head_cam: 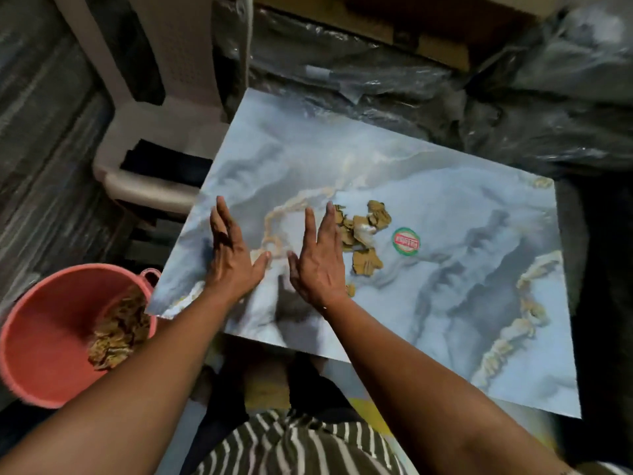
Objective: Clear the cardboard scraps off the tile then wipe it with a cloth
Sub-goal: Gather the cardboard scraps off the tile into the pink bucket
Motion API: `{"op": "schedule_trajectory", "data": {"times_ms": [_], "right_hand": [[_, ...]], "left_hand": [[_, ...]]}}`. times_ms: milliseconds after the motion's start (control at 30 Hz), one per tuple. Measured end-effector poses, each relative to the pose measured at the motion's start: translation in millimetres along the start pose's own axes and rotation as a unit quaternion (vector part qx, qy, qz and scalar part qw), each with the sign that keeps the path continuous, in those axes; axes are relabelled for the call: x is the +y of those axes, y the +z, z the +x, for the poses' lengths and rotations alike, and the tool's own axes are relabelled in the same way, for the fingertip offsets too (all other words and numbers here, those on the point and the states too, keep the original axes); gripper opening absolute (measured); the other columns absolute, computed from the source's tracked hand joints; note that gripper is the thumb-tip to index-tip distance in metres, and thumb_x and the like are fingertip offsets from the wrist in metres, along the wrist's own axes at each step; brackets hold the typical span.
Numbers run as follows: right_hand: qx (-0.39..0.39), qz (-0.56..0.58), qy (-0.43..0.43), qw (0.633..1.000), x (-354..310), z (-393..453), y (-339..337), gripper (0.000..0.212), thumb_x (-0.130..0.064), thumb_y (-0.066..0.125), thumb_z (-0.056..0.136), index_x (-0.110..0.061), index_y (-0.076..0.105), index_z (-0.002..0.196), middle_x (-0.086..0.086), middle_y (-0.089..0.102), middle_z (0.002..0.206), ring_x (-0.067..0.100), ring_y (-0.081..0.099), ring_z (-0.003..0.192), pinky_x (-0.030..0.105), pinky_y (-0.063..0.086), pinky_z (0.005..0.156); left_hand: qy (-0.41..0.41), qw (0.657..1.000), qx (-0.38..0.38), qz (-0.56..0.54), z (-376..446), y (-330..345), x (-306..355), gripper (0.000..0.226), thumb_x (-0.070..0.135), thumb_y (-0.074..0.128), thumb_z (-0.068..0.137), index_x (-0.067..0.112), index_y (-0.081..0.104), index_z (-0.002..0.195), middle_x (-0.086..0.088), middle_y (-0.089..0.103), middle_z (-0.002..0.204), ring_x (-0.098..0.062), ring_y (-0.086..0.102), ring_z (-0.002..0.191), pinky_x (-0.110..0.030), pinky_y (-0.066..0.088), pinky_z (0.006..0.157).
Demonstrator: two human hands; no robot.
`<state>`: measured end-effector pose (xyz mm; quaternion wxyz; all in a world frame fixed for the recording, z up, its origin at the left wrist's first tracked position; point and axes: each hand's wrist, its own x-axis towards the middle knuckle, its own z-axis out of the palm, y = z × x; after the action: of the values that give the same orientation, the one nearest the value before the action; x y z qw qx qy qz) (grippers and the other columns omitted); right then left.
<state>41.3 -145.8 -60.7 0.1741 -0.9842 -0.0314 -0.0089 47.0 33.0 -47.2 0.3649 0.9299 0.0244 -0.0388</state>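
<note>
Cardboard scraps (pixel 363 234) beside flat right hand (pixel 318 265); left hand (pixel 233 262) on tile (pixel 462 241).

A storeroom or tile shop: plastic-wrapped stock (pixel 394 80) piled around a plastic chair (pixel 161 108)

Tile (pixel 428 214): glossy, smooth, marbled grey-blue glaze. Cardboard scraps (pixel 363 231): matt brown, torn rough edges. Bucket (pixel 41 337): smooth pink plastic. Background wrapping (pixel 513 108): shiny crinkled plastic film.

Sticker (pixel 406 242) lettering blurred; scraps (pixel 363 234) partly behind right hand (pixel 320 267)
</note>
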Motion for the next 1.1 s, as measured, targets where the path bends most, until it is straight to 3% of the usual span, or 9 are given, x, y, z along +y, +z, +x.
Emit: {"op": "schedule_trajectory", "data": {"times_ms": [67,133,233,367,567,733,833,933,1100], "right_hand": [[0.032,0.066,0.045,0.996,38.2,2.0,-18.4,0.087,-0.029,0.065,0.092,-0.012,0.020,0.164,0.028,0.002,0.171,0.045,0.026,0.154,0.049,0.035,0.121],[0.071,0.112,0.101,0.986,74.5,7.3,-36.0,0.080,-0.027,0.066,0.090,-0.020,0.024,0.158,0.022,0.022,0.166,0.042,0.053,0.131,0.048,0.053,0.098],[0.122,0.086,0.163,0.975,120.8,23.0,-61.3,0.072,-0.031,0.063,0.091,-0.022,0.029,0.154,0.014,0.039,0.140,0.036,0.060,0.108,0.043,0.054,0.081],[0.032,0.030,0.204,0.978,164.3,58.2,-76.6,0.060,-0.037,0.056,0.100,-0.021,0.036,0.154,0.016,0.034,0.150,0.039,0.049,0.125,0.049,0.050,0.097],[-0.159,0.090,0.174,0.968,186.9,98.7,-69.7,0.054,-0.056,0.044,0.105,-0.039,0.039,0.156,0.009,0.034,0.161,0.038,0.028,0.147,0.057,0.034,0.114],[-0.182,0.057,0.074,0.979,180.4,87.0,-64.0,0.044,-0.053,0.042,0.108,-0.039,0.052,0.149,0.007,0.040,0.154,0.037,0.034,0.141,0.057,0.039,0.108],[-0.186,0.070,0.034,0.980,177.0,67.3,-60.2,0.042,-0.053,0.042,0.107,-0.036,0.062,0.140,0.009,0.048,0.144,0.038,0.043,0.131,0.056,0.046,0.103],[-0.196,0.093,0.034,0.976,170.7,41.7,-57.2,0.063,-0.065,0.030,0.098,-0.032,0.065,0.138,0.012,0.055,0.135,0.040,0.050,0.120,0.053,0.046,0.104],[-0.263,0.144,0.043,0.953,170.5,6.6,-76.8,0.074,-0.067,0.058,0.096,-0.032,0.042,0.159,0.016,0.045,0.150,0.041,0.039,0.139,0.052,0.033,0.119]], "left_hand": [[-0.032,0.999,-0.025,-0.027,6.5,16.2,25.6,0.135,0.028,0.080,0.087,0.021,-0.037,0.154,-0.022,-0.020,0.169,-0.037,-0.004,0.158,-0.054,0.023,0.121],[-0.044,0.997,-0.055,-0.019,15.3,30.7,45.5,0.139,0.030,0.081,0.085,0.028,-0.041,0.152,-0.023,-0.015,0.169,-0.037,-0.006,0.159,-0.054,0.024,0.121],[-0.031,0.993,-0.105,0.031,30.9,49.2,65.5,0.139,0.036,0.082,0.085,0.028,-0.040,0.152,-0.024,-0.011,0.167,-0.037,-0.003,0.159,-0.050,0.021,0.125],[-0.033,0.979,-0.187,0.079,50.3,65.0,85.8,0.134,0.042,0.080,0.087,0.028,-0.035,0.155,-0.021,-0.019,0.169,-0.038,-0.013,0.158,-0.052,0.008,0.127],[0.016,0.946,-0.262,0.189,82.6,78.9,107.1,0.146,0.060,0.087,0.071,0.023,-0.020,0.162,-0.016,-0.001,0.172,-0.039,0.002,0.158,-0.053,0.014,0.128],[0.048,0.920,-0.313,0.233,96.6,91.6,125.2,0.151,0.060,0.094,0.059,0.025,-0.008,0.165,-0.012,-0.002,0.172,-0.038,-0.005,0.158,-0.055,0.015,0.128],[0.083,0.901,-0.341,0.255,88.8,89.5,136.7,0.134,0.058,0.094,0.056,0.026,0.018,0.161,-0.006,0.015,0.162,-0.035,0.014,0.150,-0.054,0.036,0.118],[0.123,0.889,-0.342,0.277,71.2,83.2,141.0,0.120,0.062,0.093,0.051,0.028,0.032,0.148,-0.004,0.027,0.148,-0.030,0.030,0.135,-0.051,0.049,0.101],[0.133,0.889,-0.338,0.280,43.1,72.2,128.3,0.138,0.064,0.094,0.049,0.034,0.013,0.156,-0.005,0.025,0.154,-0.030,0.031,0.140,-0.050,0.051,0.100]]}}
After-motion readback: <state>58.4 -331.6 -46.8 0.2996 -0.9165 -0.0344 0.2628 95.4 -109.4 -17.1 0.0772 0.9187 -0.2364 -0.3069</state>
